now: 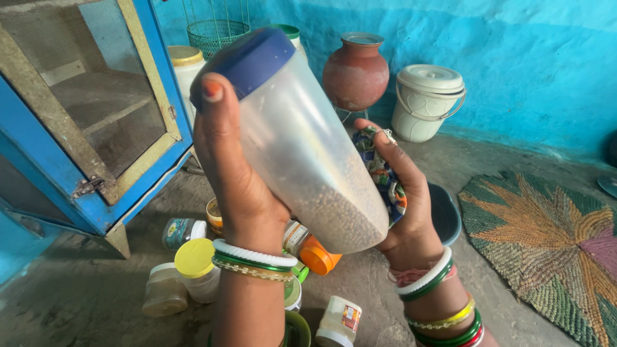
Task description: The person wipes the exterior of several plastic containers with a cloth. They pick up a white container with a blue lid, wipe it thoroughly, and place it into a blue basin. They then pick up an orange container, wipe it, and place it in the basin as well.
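- Up in front of the head camera, the left hand [234, 173] is wrapping its fingers round a tall translucent plastic jar with a dark blue screw lid [302, 138], tilting it lid-up to the left.
- The right hand [402, 193] is pressing a crumpled multicoloured cloth [385, 177] against the jar's side, fingers curled round the cloth.
- Only the bottom part is holding small brownish grain, so it's probably lightish but bottom-heavy; smooth plastic looks slippery, so gripping mid-body seems safest.
- Below, small jars are sitting on the floor, one with a yellow lid [194, 258].
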